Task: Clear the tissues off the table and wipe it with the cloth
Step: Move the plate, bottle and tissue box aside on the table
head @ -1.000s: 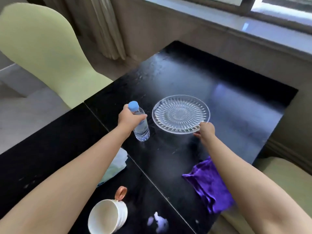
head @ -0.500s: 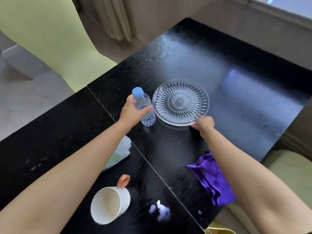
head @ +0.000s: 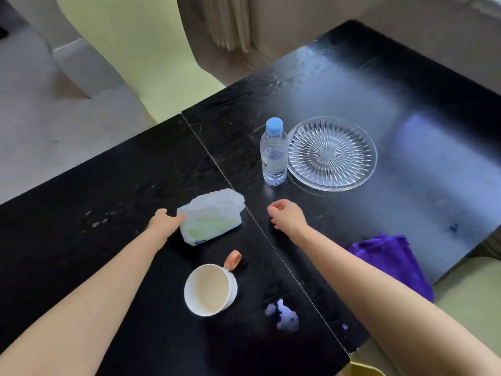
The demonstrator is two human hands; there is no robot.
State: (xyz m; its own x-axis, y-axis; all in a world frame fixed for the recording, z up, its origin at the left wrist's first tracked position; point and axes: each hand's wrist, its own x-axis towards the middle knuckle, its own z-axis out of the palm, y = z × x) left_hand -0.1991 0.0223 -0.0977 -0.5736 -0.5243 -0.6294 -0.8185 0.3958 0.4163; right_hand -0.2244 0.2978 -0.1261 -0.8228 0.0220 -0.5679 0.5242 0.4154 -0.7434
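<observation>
Black, glossy and streaked with smears, the dark wooden table (head: 352, 85) carries everything in view. A soft pack of white tissues (head: 211, 219) lies near the middle of the surface, just left of the seam that divides the tabletop. The left hand (head: 166, 222) is pressed against the pack's left end; whether the fingers are closed round it cannot be told, since they are hidden behind the pack. The right hand (head: 286, 214) is held just right of the seam, loosely curled and empty, touching nothing that can be seen.

Small crumpled scraps of white tissue (head: 283, 316) are scattered close to the near edge, beside a white ribbed mug with an orange handle (head: 211, 289). A purple cloth (head: 393, 260) is draped over the right edge, part of it hanging off. A clear plastic water bottle with a blue cap (head: 274, 151) stands upright just beside a cut-glass round plate (head: 332, 153), further toward the far edge.

Several risks can be judged from this layout. If the pack is swept toward the near edge, the mug could be struck and tipped. The small scraps could easily be overlooked or smeared about if wiping is begun before they are collected. The cloth, already half off the edge, could be dragged to the floor by a careless forearm. The bottle, tall and narrow, could be toppled onto the plate once wiping reaches it.
</observation>
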